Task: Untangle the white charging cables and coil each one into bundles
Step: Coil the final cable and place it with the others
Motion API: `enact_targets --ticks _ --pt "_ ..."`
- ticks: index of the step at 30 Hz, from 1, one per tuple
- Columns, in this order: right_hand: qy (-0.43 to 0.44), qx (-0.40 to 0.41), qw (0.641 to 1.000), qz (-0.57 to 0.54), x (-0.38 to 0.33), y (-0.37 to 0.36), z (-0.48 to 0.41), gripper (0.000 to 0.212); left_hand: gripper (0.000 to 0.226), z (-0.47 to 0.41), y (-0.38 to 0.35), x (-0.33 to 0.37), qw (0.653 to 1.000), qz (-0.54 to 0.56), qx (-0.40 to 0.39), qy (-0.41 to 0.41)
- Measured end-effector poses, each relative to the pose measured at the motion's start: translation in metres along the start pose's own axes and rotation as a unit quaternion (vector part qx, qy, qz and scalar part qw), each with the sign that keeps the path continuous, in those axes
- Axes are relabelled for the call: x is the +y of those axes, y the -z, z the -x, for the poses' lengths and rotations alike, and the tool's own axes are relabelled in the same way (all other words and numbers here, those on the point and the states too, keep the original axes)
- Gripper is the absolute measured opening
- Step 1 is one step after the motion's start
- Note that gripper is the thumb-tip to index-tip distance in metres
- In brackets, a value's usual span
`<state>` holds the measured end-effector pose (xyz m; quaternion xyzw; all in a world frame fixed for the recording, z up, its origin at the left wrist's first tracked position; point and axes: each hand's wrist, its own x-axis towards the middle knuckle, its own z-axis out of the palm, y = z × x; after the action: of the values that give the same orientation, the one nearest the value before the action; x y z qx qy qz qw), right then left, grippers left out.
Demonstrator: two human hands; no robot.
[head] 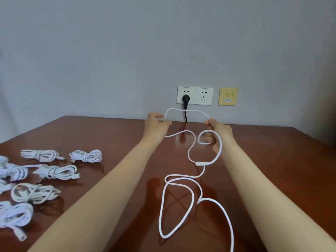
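Note:
A loose white charging cable [192,150] hangs in the air between my two raised hands above the brown table [109,135]. My left hand [156,126] pinches it at the upper left, my right hand [219,134] at the upper right, and a short arc spans between them. Below my right hand the cable forms a small loop, passes a white connector [201,163], then trails down in larger loops toward the bottom edge. Several coiled white cable bundles [54,171] lie on the table at the left.
Two white wall sockets [195,95] sit just above the table's far edge, with a black plug and cord [185,104] in the left one. A yellow wall plate [228,96] is to their right. The grey wall runs behind the table.

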<state>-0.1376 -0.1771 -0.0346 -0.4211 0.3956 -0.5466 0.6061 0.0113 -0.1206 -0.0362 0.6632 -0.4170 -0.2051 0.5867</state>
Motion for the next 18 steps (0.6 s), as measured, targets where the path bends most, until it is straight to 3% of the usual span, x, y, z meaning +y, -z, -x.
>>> enact_targets --ticks 2,3,5,7,9,12,15,18 --pt "0.022 -0.006 1.000 0.009 0.002 -0.002 0.001 0.029 0.020 0.002 -0.001 0.002 0.994 -0.023 0.081 -0.073" --pt "0.029 -0.015 0.999 -0.003 0.003 -0.004 0.002 0.027 0.016 0.002 -0.002 0.007 0.995 -0.027 0.050 -0.084" --pt "0.043 -0.029 0.998 -0.035 0.005 -0.007 0.004 0.025 0.025 0.012 -0.007 0.019 0.993 -0.030 -0.115 -0.024" --pt "0.072 -0.022 0.996 -0.046 0.005 -0.011 0.005 0.026 0.041 0.021 -0.013 0.025 0.956 -0.050 -0.280 0.077" --pt "0.105 -0.016 0.993 -0.058 0.004 -0.013 0.006 0.036 0.046 0.023 -0.018 0.020 0.928 -0.067 -0.352 0.105" --pt "0.150 -0.028 0.987 -0.053 -0.002 -0.012 0.009 0.046 0.021 0.022 -0.018 0.005 0.918 -0.053 -0.362 0.152" --pt "0.165 -0.045 0.985 0.019 -0.007 -0.007 0.009 0.040 0.029 0.020 -0.009 -0.002 0.905 -0.037 -0.390 0.165" --pt "0.168 -0.044 0.972 0.160 -0.005 0.002 0.006 0.028 0.036 0.015 0.001 -0.001 0.905 0.151 -0.365 0.156"
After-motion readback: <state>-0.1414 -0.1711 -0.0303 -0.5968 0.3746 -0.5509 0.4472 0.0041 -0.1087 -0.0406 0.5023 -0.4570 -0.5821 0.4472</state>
